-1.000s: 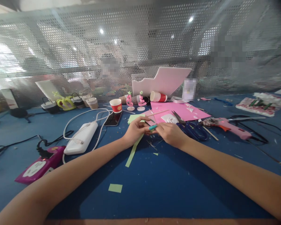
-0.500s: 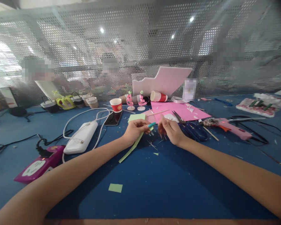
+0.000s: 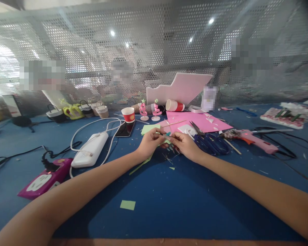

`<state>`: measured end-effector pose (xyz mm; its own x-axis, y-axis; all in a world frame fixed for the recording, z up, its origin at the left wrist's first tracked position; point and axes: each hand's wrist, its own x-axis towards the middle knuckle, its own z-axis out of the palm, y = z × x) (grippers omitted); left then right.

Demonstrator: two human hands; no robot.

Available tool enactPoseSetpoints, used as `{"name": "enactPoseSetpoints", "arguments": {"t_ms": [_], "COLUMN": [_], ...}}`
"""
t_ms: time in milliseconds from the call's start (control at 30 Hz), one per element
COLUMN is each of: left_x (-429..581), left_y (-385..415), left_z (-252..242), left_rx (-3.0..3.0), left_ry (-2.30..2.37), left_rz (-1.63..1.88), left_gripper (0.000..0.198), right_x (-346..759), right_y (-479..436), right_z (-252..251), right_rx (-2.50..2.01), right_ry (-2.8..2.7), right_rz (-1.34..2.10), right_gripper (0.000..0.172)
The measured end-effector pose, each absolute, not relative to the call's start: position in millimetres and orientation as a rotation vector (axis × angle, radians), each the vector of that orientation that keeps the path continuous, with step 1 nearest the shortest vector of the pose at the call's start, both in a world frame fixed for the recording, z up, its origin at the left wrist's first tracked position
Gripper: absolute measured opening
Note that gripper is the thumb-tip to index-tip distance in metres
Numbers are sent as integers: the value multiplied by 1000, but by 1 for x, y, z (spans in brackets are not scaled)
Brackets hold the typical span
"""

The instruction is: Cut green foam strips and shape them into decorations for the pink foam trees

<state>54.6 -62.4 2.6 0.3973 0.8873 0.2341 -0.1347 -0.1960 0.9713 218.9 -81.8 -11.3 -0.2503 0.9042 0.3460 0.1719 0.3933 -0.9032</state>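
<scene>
My left hand (image 3: 151, 141) is closed on a strip of light green paper (image 3: 140, 165), whose tail hangs down toward the table. A small teal piece (image 3: 168, 134) shows between the fingertips; its kind is unclear. My right hand (image 3: 185, 144) meets the left one, with thumb and fingers pinched on the strip's upper end beside the teal piece. The fingers partly hide that end. Just behind the left hand lies a light green sheet (image 3: 150, 128). Dark blue-handled scissors (image 3: 212, 143) rest close to the right hand.
A pink glue gun (image 3: 261, 141) lies at the right. Pink paper (image 3: 197, 120) and a red cup (image 3: 128, 115) are behind the hands. To the left are a white power bank (image 3: 90, 150) and a purple power strip (image 3: 47, 179). A green scrap (image 3: 127, 205) lies in front.
My right hand has moved left to meet the left hand and now pinches the strip's end. The strip's tail has turned, and less of the teal piece shows.
</scene>
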Motion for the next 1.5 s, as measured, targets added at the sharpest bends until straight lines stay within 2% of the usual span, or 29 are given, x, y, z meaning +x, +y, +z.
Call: {"name": "enactPoseSetpoints", "arguments": {"t_ms": [133,333,800,1500], "left_x": [54,52,53,52], "left_y": [-61,-63,-64,-61], "left_z": [3,6,7,-1], "left_rx": [1477,1551,1744,1676], "left_ry": [728,663,749,540], "left_rz": [1118,982,1109,948], "left_gripper": [41,40,45,39], "right_x": [222,223,216,213], "right_y": [-82,-83,-90,-88], "right_z": [-8,-8,-1,-7], "right_rx": [-949,-949,-874,-817], "right_ry": [-1630,-1622,-1536,-1580], "right_rz": [998,917,1108,899], "right_gripper": [43,44,45,40]}}
